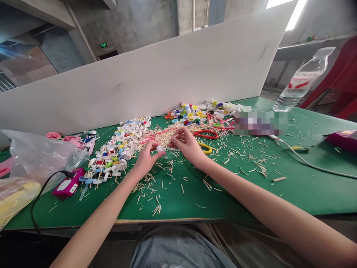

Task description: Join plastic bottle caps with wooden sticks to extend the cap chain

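Note:
My left hand (147, 160) pinches a small white bottle cap (160, 148) between thumb and fingers above the middle of the green table. Just to its right, my right hand (186, 144) has its fingertips drawn together, and whatever they hold is too small or hidden to make out. Behind and below both hands lies a heap of thin wooden sticks (167, 134). A red loop-shaped handle (206, 134) and a yellow one (205, 149) sit right of my right hand. Left of my left hand spreads a pile of caps (117, 149), several with sticks in them.
More coloured caps (192, 111) lie along the white partition (139, 85). A magenta device (69, 184) with a black cord and clear plastic bags (41, 152) are at left. A water bottle (304, 82), a white cable (309, 162) and another magenta object (343, 140) are at right.

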`<state>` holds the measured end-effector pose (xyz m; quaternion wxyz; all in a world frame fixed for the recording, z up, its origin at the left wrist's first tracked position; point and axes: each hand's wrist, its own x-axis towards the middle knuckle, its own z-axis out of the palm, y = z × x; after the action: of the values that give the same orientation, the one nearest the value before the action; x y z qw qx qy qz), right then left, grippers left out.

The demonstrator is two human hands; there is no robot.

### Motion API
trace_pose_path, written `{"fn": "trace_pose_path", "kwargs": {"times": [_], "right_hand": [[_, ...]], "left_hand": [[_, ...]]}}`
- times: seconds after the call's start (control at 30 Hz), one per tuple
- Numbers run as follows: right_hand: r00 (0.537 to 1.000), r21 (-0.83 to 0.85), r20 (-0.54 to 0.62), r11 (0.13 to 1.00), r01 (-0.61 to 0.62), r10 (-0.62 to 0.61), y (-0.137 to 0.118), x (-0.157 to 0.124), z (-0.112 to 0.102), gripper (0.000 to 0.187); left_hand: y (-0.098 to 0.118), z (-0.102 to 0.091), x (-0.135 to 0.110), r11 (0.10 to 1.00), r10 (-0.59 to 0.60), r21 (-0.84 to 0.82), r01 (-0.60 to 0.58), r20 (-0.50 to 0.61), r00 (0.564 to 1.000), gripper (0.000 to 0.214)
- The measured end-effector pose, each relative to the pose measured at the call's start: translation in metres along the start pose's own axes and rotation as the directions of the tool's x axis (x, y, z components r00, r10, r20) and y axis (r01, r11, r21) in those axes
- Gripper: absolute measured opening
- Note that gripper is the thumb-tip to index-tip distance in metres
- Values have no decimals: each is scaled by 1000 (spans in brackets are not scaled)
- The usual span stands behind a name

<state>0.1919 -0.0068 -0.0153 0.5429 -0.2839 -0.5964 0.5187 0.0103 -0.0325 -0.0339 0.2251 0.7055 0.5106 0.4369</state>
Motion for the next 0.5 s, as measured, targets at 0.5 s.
{"fn": "trace_pose_path", "kwargs": {"times": [0.5], "right_hand": [[847,-692,522,533,488,-99,-16,-4,-25,26]], "left_hand": [[-2,-4,4,999,6,-40,-6,9,1000,40]]}}
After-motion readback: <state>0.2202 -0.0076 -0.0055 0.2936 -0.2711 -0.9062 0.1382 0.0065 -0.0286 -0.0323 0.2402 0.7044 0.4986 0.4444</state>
